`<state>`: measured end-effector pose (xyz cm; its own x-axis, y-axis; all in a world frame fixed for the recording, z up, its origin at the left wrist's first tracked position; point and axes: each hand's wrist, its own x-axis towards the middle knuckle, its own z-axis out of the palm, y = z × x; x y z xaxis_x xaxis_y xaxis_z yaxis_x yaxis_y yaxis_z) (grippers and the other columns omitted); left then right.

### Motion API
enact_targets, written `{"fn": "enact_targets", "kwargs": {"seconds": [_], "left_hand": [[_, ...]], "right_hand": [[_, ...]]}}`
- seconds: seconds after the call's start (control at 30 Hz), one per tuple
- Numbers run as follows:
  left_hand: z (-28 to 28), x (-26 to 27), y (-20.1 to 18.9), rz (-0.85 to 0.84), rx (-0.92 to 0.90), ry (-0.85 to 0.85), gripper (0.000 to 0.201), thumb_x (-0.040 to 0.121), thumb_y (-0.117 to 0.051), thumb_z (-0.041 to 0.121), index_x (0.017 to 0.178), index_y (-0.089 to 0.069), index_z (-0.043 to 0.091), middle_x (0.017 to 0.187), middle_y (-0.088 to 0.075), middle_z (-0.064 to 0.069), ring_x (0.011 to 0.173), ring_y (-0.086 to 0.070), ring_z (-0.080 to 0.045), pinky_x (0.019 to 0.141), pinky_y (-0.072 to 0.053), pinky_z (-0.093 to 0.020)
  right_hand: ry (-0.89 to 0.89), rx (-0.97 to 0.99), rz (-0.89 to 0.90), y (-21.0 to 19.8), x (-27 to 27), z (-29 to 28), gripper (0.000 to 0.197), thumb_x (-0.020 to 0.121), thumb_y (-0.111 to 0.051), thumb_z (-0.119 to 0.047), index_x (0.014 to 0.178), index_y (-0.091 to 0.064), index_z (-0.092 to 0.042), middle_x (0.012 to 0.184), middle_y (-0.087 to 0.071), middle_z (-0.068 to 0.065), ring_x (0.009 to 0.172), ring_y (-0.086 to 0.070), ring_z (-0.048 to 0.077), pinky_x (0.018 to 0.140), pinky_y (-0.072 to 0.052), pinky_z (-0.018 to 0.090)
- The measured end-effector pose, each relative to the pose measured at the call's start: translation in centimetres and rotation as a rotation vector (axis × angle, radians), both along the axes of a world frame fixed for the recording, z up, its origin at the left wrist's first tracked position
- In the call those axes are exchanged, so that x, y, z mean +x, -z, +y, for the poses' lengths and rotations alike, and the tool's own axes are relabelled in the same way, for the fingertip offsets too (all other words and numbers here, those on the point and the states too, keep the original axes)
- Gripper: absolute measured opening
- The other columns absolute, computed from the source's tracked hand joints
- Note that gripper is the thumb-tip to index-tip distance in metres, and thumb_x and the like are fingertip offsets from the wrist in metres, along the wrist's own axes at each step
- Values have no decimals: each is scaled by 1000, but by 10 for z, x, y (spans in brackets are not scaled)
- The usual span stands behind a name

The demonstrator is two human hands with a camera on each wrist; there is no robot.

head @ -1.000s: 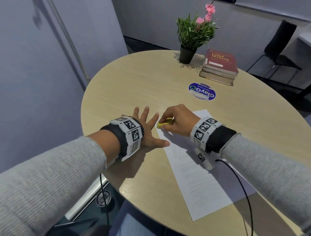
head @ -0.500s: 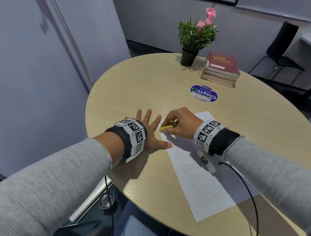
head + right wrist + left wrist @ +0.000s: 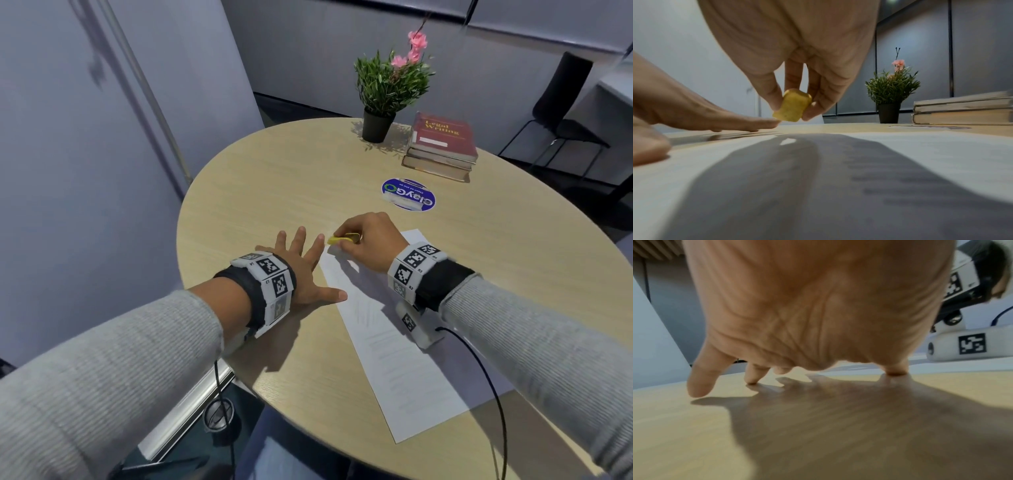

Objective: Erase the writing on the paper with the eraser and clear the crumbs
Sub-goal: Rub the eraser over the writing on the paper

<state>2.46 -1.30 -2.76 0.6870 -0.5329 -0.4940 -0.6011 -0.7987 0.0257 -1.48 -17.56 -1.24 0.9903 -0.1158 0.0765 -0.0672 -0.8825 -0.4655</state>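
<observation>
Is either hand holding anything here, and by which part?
The right hand pinches the yellow eraser by its opposite sides, lower end free. The left hand holds nothing; it lies spread beside the paper.

Both arms wear grey ribbed knit sleeves (image 3: 102,370) that end short of the wrists. Each wrist carries a black cuff (image 3: 239,291) under a band of white blocks (image 3: 270,284) printed with black-and-white square markers, and the right band (image 3: 411,270) bears small labels such as R2 and R3. A white rounded camera pod (image 3: 416,325) with its own marker hangs under the right wrist, a thin black cable (image 3: 493,394) running back from it, and another black cable (image 3: 217,383) drops below the left wrist
</observation>
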Motion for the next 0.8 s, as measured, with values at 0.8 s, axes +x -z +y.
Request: {"fn": "enact_targets", "kwargs": {"seconds": [0.8], "left_hand": [[5, -9, 4, 41, 19, -22, 124, 59, -34, 102, 151, 24, 41, 159, 33, 4, 148, 23, -38, 112, -12, -71]], "right_hand": [[-162, 92, 163, -2, -11, -4, 16, 73, -77, -28, 87, -77, -20, 86, -72, 1, 80, -64, 15, 71, -52, 30]]}}
